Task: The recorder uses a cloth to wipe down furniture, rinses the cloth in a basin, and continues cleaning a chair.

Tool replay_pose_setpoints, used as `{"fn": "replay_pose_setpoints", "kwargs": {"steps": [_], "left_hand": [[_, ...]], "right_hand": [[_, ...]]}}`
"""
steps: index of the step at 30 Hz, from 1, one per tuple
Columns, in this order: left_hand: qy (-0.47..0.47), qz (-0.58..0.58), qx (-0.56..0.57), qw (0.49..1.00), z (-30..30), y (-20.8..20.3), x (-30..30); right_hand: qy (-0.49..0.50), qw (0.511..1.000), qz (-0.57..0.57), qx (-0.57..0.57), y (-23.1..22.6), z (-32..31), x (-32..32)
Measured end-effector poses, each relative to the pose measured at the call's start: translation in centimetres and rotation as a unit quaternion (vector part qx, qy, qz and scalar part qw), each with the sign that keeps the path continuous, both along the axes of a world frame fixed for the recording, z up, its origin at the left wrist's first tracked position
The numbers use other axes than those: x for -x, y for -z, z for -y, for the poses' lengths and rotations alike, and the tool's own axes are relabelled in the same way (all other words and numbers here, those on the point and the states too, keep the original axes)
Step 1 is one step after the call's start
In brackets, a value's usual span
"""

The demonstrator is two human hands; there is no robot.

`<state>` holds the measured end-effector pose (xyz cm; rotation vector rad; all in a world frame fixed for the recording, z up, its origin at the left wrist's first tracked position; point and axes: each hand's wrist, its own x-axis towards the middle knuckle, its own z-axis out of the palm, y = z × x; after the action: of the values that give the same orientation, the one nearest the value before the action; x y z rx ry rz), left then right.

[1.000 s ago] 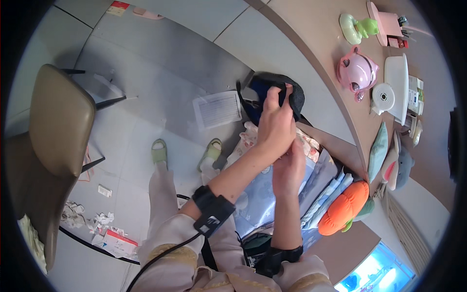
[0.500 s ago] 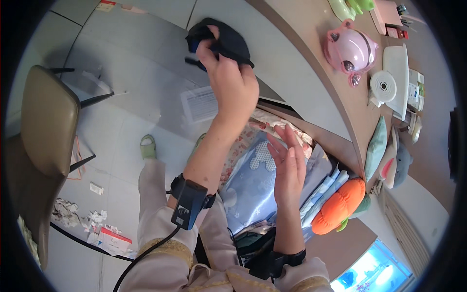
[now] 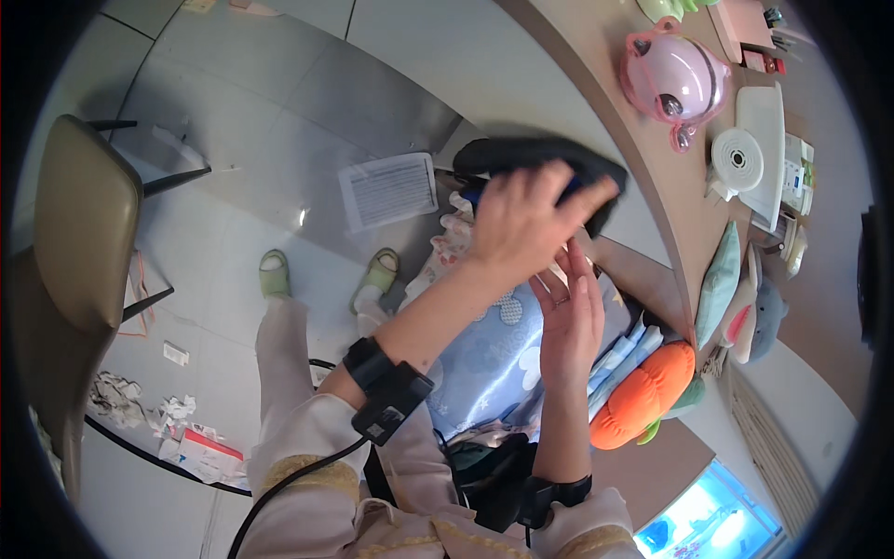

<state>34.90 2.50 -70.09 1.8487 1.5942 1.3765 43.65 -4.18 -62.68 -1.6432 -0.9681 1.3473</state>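
Observation:
My left hand [image 3: 521, 224] reaches across to the right, its fingers bent over a soft black cloth item [image 3: 507, 154] with a bit of blue showing. The item is smeared by motion, so its exact kind is hard to tell. Just below it, my right hand [image 3: 570, 326] has its palm up and fingers apart, with nothing in it. Its fingertips come close to the left hand and the black item; whether they touch is hidden. Beneath both hands lies a stack of folded bedding, with a shiny blue patterned quilt [image 3: 484, 363] on top.
A curved desk [image 3: 643, 177] runs along the right, bearing a pink pig-shaped item [image 3: 675, 74], a white round device [image 3: 736, 160] and cushions. An orange plush [image 3: 643, 396] rests beside the bedding. On the left stand a chair [image 3: 84, 233] and crumpled paper [image 3: 116, 396] on the floor.
My left hand has carried the black item from above the floor rightward and nearer, over the bedding's far end. My right hand has shifted slightly right and nearer, still open.

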Motion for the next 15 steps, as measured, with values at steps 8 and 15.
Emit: {"fn": "replay_pose_setpoints", "kwargs": {"steps": [8,15], "left_hand": [[-0.255,0.145,-0.050,0.955,-4.8,-0.1,4.4],[-0.101,0.094,0.004,0.990,-0.5,-0.4,-3.1]], "right_hand": [[-0.038,0.999,0.025,-0.009,0.0,0.1,-0.3],[-0.031,0.999,0.017,-0.001,1.1,1.1,-1.5]]}}
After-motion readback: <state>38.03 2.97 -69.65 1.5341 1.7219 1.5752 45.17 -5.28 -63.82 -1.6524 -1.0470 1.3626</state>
